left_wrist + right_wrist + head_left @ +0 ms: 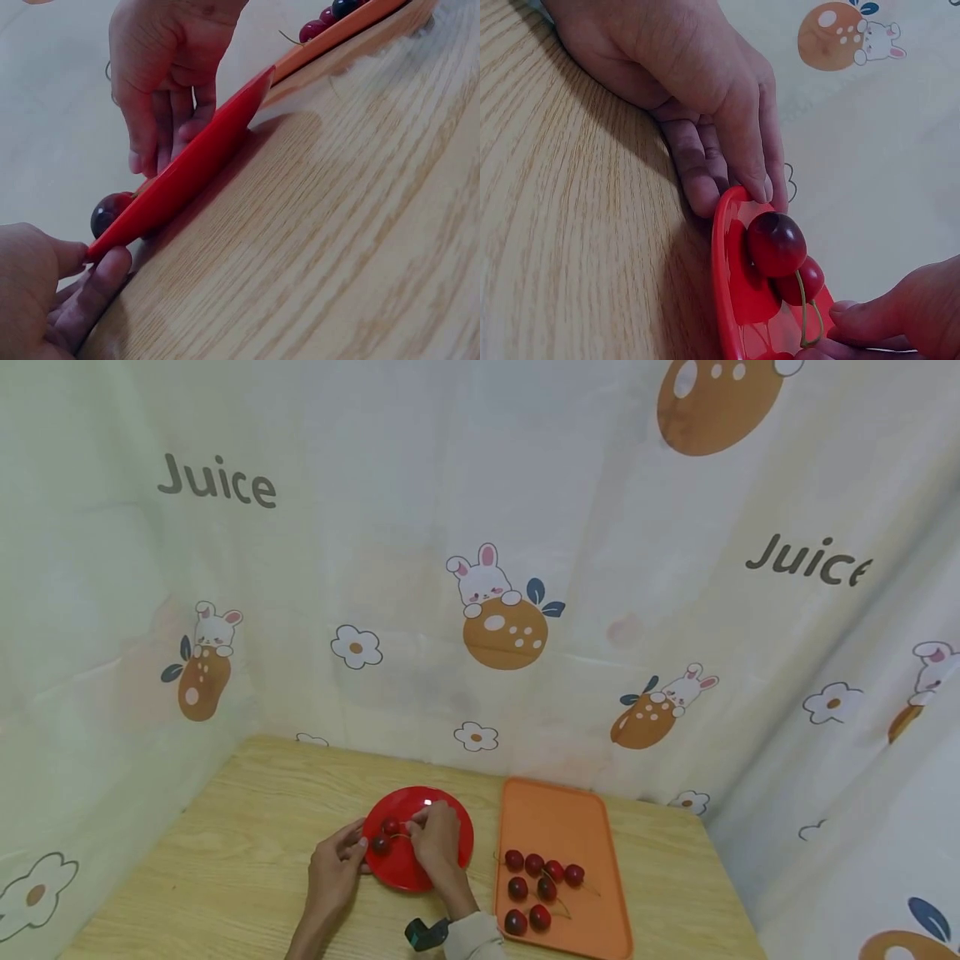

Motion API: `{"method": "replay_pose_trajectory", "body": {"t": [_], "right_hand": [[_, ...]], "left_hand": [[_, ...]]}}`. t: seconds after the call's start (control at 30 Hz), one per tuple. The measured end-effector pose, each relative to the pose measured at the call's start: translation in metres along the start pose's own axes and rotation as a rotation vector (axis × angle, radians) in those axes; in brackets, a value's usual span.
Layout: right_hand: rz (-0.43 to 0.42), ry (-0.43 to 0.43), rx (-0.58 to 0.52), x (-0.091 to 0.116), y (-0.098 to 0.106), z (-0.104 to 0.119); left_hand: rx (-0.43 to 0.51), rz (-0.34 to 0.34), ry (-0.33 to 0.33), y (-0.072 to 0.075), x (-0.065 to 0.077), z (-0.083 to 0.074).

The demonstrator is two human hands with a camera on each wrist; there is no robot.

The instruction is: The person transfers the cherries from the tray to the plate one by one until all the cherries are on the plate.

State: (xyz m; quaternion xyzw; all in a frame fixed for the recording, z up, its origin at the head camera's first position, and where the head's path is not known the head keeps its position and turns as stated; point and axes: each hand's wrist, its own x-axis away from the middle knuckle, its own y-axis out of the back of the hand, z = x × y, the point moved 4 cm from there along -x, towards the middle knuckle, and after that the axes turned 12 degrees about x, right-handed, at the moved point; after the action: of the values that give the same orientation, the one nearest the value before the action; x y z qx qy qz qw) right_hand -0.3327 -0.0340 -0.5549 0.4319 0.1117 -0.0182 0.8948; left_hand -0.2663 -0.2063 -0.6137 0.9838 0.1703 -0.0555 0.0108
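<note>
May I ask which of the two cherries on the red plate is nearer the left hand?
The darker cherry, close by the left hand; the brighter red cherry lies farther from it.

The plate [401, 870] looks like smooth plastic with a glossy finish that throws back a bright highlight. On it, the cherries [777, 246] have smooth, shiny skins. Right of the plate, the tray [555, 818] looks like smooth, matt plastic. Under the plate, the table [262, 810] shows wood grain. Behind the plate hangs a creased curtain [397, 543], cloth or plastic, unclear which.
</note>
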Motion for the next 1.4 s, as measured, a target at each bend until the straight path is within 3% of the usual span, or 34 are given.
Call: {"method": "replay_pose_trajectory", "body": {"t": [0.27,0.4,0.63,0.9,1.4], "right_hand": [[0.002,-0.003,0.030,-0.001,-0.001,-0.001],[-0.026,0.040,0.016,0.000,0.000,-0.001],[-0.100,0.092,0.021,-0.010,-0.022,-0.030],[-0.046,0.022,-0.117,0.005,0.032,-0.003],[-0.064,-0.057,-0.268,0.012,0.082,-0.028]], "left_hand": [[0.008,0.006,0.005,-0.001,0.001,-0.001],[0.005,0.000,0.005,0.000,0.001,-0.002],[0.006,0.001,0.002,-0.003,0.002,-0.001],[-0.019,-0.009,-0.004,0.000,0.002,-0.001],[-0.007,0.008,0.003,0.000,0.007,-0.004]]}}
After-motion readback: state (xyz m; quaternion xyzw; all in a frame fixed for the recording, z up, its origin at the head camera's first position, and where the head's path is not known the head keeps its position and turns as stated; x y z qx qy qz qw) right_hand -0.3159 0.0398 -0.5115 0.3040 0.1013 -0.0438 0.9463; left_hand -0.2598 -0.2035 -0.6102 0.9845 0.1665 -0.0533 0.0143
